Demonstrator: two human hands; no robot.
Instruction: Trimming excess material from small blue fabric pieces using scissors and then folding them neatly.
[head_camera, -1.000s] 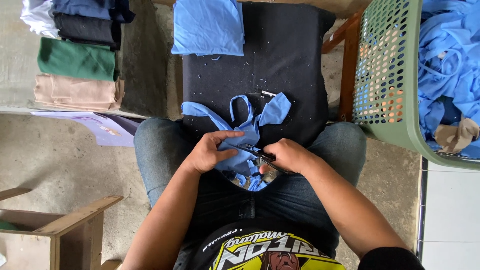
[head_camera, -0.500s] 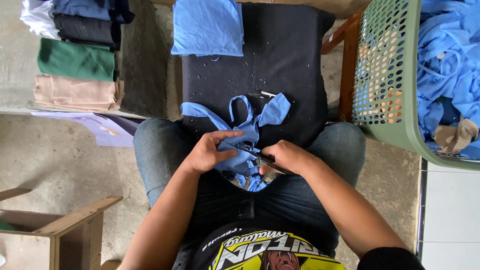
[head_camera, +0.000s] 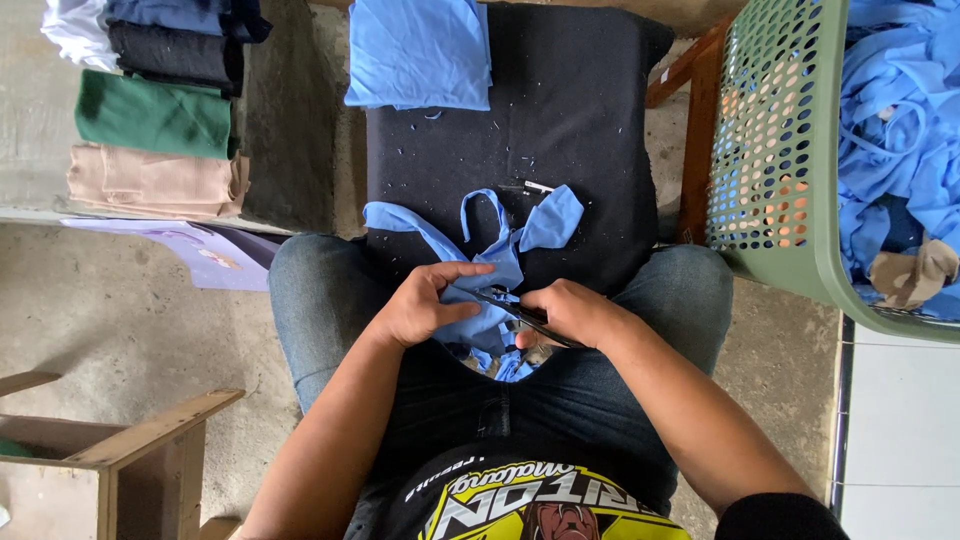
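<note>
The blue fabric piece (head_camera: 480, 262) lies across the near edge of the black padded work surface (head_camera: 560, 110) and runs down into my lap, between both hands. Its long axis runs away from me, from the bunched end at my lap to the strap loop and two flaps spread on the pad. My left hand (head_camera: 425, 305) is closed in a pinch on the cloth, thumb and forefinger gripping the near part. My right hand (head_camera: 570, 312) is curled around a dark pair of scissors (head_camera: 520, 312), blade tips pointing left toward the pinched spot and touching the cloth; I cannot tell how far the blades are parted. Both hands are equally close to the piece, left on the fabric, right on the tool. Count: one piece in hand, one scissors. Farther out, one folded blue cloth (head_camera: 420, 52) rests at the far-left corner of the pad. One green perforated basket (head_camera: 780, 150) stands to the right, holding a heap of blue pieces. One stack of folded fabrics (head_camera: 155, 115) in white, black, green and beige lies far left. One wooden stool (head_camera: 140, 450) stands at lower left.
</note>
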